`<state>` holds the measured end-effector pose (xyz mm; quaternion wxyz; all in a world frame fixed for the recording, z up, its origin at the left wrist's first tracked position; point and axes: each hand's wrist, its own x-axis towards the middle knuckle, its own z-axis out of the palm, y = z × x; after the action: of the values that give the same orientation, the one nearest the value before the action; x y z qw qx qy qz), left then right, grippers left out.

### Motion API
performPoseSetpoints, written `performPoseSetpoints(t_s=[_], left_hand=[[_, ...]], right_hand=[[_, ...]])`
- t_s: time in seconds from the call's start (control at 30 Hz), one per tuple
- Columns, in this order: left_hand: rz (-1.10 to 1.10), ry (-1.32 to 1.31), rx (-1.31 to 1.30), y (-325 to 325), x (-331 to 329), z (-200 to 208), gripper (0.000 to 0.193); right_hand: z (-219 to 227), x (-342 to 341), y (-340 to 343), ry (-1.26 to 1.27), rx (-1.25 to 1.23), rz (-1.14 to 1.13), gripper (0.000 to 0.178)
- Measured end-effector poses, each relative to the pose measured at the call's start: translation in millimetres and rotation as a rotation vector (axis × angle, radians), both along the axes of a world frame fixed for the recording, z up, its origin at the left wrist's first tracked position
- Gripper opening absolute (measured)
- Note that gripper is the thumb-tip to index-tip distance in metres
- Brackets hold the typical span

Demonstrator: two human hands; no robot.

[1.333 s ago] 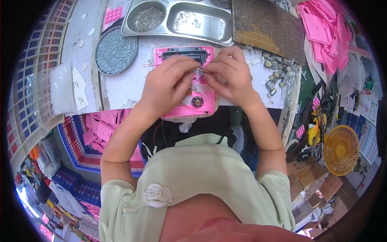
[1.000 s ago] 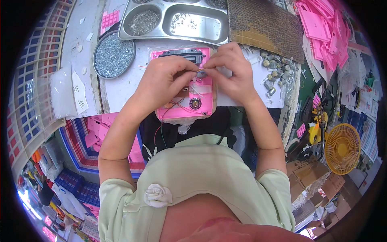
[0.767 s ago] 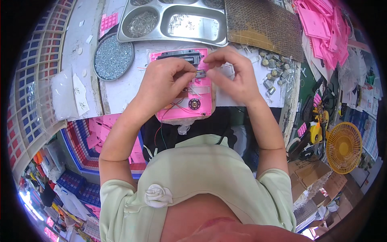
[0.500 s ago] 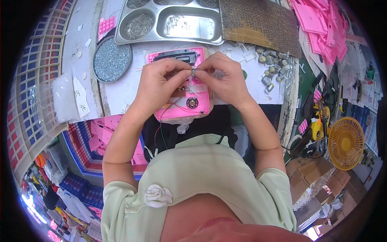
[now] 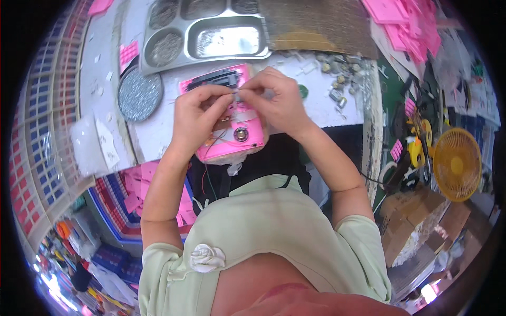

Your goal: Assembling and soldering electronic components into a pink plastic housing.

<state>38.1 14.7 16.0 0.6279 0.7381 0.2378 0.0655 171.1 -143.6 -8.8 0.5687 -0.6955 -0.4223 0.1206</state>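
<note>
A pink plastic casing (image 5: 255, 126) lies at the bench's near edge on a wrapped pad. It holds a long black part (image 5: 216, 80) at its far end and a small round speaker-like part (image 5: 241, 135) at its near end. My left hand (image 5: 199, 113) and my right hand (image 5: 276, 100) meet over its middle, thumbs and forefingers pinched almost tip to tip. Between them seems to be a thin wire, mostly hidden by the fingers. Loose red and green wires (image 5: 209, 179) hang over the near edge below my left hand.
Beyond the casing stands a metal compartment tray (image 5: 184, 57) with small metal parts. A round dish (image 5: 139, 95) of tiny screws sits left. Small metal motors (image 5: 337, 79) lie right, by a brown board (image 5: 321, 26). Pink panels (image 5: 403, 23) pile far right, near a yellow fan (image 5: 456, 164).
The whole view has shifted and turned slightly, so the bench things appear further left. Both hands stay pinched together over the casing.
</note>
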Motion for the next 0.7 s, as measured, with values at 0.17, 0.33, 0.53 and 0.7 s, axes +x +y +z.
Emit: performPoseSetpoints(t_s=[0.17, 0.33, 0.53, 0.7], left_hand=[[-0.095, -0.121, 0.269, -1, 1, -9, 0.011], [-0.100, -0.272, 0.423, -5, 3, -11, 0.006], [-0.054, -0.364, 0.691, -6, 9, -14, 0.012], [-0.070, -0.329, 0.818, -3, 13, -14, 0.013]], right_hand=[[7, 5, -31, -0.193, -0.008, 0.039, 0.024], [28, 16, -203, 0.262, 0.065, -0.878, 0.020], [28, 51, -361, 0.507, 0.639, -1.177, 0.014], [34, 78, -352, 0.250, 0.370, -1.364, 0.010]])
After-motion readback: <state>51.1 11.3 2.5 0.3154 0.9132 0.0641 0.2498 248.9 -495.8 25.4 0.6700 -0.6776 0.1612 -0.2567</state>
